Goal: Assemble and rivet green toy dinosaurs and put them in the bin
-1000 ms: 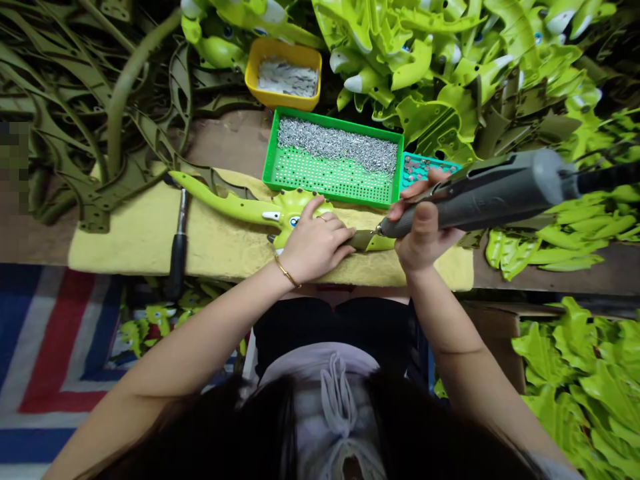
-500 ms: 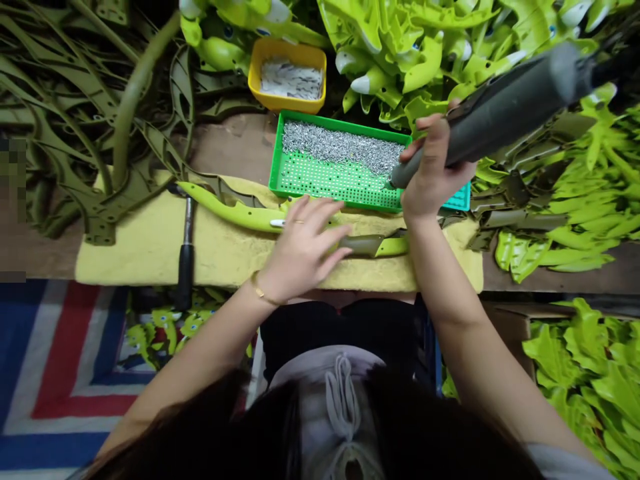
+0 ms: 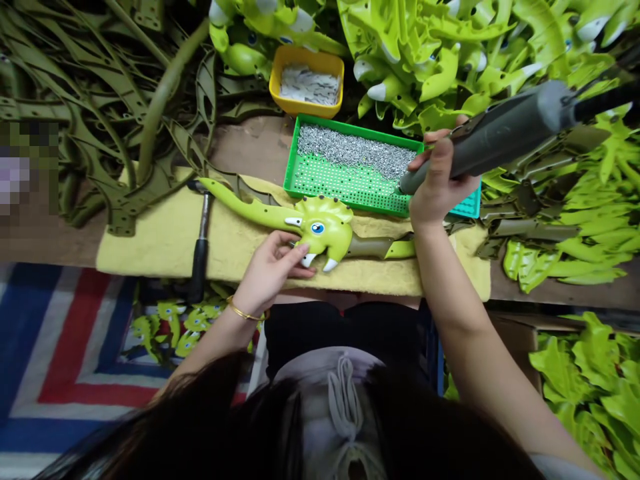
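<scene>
A lime-green plastic toy with a horned dinosaur head (image 3: 330, 230), blue eye and white horns lies across the yellow cloth (image 3: 150, 247). My left hand (image 3: 270, 270) pinches the head's lower edge near a white horn, thumb on top. A dark olive section joins the head on the right. My right hand (image 3: 443, 187) is wrapped round a grey electric screwdriver (image 3: 510, 137), tilted with its tip down at the green perforated tray (image 3: 330, 187). Small silver screws (image 3: 355, 148) fill the tray's far side. The exact contact of the tip cannot be made out.
A hammer (image 3: 201, 247) lies left of the toy, its handle over the table edge. Behind the tray stands a yellow tub (image 3: 283, 100) of small pale pieces. Olive parts (image 3: 115, 127) heap at left; lime-green parts (image 3: 430, 60) pile behind and at right.
My left hand has moved from over the dinosaur head down to its lower edge and closed on it, uncovering the eye. The screwdriver stays with its tip at the tray.
</scene>
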Available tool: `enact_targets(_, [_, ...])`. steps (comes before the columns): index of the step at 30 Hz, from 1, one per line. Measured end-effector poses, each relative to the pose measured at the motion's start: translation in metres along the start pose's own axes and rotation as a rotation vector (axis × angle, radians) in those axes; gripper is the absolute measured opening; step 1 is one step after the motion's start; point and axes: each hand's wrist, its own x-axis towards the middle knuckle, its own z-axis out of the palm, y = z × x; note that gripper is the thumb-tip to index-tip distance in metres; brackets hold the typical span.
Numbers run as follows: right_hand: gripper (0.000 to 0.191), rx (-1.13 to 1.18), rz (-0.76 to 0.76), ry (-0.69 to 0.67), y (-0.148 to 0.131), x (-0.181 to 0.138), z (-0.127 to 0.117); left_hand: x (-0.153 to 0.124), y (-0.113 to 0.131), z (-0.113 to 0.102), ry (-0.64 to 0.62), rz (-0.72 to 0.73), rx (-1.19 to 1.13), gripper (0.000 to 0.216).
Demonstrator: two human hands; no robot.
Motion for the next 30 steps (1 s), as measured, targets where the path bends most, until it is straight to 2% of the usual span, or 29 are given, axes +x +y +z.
enact_targets(4, [0.023,0.213,0.02,-0.012,-0.042,-0.009,-0.005,-0.001,-0.007,0.008,0.002,0.042,-0.083,0.055])
enact_targets(7, [0.024,0.233,0.114,-0.145,-0.076,-0.035,-0.011,-0.001,-0.013,0.012,0.004,0.062,-0.124,0.056])
enact_targets(9, [0.03,0.168,0.151,-0.244,-0.088,-0.054,-0.015,0.0,-0.016,0.013,0.01,0.064,-0.132,0.056])
enact_targets(11, [0.035,0.11,0.147,-0.293,-0.09,-0.069,-0.018,0.0,-0.017,0.014,0.018,0.068,-0.133,0.056])
enact_targets(14, [0.039,0.142,0.127,-0.348,-0.083,-0.082,-0.024,0.0,-0.017,0.014,0.022,0.079,-0.141,0.055])
enact_targets(18, [0.042,0.174,0.139,-0.443,-0.079,-0.091,-0.033,-0.001,-0.019,0.014,0.025,0.09,-0.177,0.055])
enact_targets(21, [0.043,0.19,0.155,-0.456,-0.083,-0.089,-0.033,-0.001,-0.023,0.014,0.029,0.085,-0.181,0.055])
enact_targets(24, [0.036,0.219,0.154,-0.404,-0.08,-0.07,-0.016,0.001,-0.027,0.013,0.026,0.093,-0.167,0.056])
enact_targets(27, [0.025,0.204,0.061,-0.155,-0.058,-0.04,0.013,0.002,-0.029,0.011,0.012,0.103,-0.154,0.057])
enact_targets(29, [0.03,0.111,0.017,-0.003,-0.034,-0.026,0.03,0.002,-0.029,0.01,0.002,0.103,-0.156,0.057])
enact_targets(30, [0.036,0.052,0.017,0.027,-0.021,-0.022,0.036,0.002,-0.029,0.01,-0.002,0.101,-0.159,0.056])
